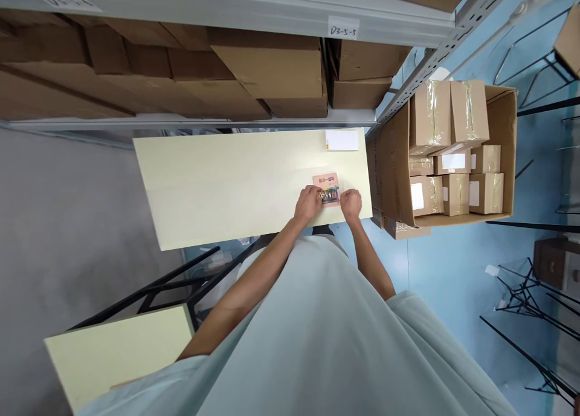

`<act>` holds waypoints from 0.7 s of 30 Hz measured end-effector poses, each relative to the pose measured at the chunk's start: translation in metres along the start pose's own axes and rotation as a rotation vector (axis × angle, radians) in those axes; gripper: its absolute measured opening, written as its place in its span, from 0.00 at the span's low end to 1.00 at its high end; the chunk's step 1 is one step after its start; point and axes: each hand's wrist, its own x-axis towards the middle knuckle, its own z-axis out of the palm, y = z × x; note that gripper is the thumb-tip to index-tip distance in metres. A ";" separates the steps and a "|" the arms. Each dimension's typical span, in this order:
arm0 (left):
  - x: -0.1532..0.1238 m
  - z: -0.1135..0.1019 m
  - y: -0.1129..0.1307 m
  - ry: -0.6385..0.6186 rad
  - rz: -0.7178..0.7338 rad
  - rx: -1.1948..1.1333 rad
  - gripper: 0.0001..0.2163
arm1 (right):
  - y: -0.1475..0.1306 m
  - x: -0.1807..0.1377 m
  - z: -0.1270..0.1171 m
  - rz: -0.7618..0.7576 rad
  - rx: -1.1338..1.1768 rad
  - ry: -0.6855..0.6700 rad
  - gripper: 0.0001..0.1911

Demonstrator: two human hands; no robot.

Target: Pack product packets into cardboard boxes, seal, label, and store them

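Observation:
A small pink card pack point(327, 182) with a colourful picture lies flat near the right end of a pale yellow table point(226, 180). My left hand point(309, 203) grips its near left corner with curled fingers. My right hand point(351, 204) is closed at its near right corner, touching the edge. A white label point(341, 140) lies on the table farther back, apart from both hands.
An open cardboard carton point(502, 156) full of several taped small boxes stands right of the table. Metal shelving point(254, 17) with brown cartons runs along the back. A second pale table point(118, 349) sits at the near left. Black wire racks point(530, 295) stand at the right.

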 end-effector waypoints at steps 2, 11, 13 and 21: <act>0.003 0.001 0.003 -0.013 0.023 -0.116 0.16 | -0.002 -0.003 -0.007 -0.036 0.007 0.001 0.09; -0.009 -0.018 0.013 -0.027 -0.076 -0.557 0.18 | -0.053 -0.060 -0.008 -0.353 0.198 0.010 0.08; -0.013 -0.030 0.004 0.014 -0.133 -0.585 0.18 | -0.067 -0.073 0.002 -0.382 0.203 -0.018 0.07; -0.014 -0.044 -0.054 0.105 -0.359 -0.548 0.13 | -0.067 -0.071 0.028 -0.355 0.242 -0.232 0.04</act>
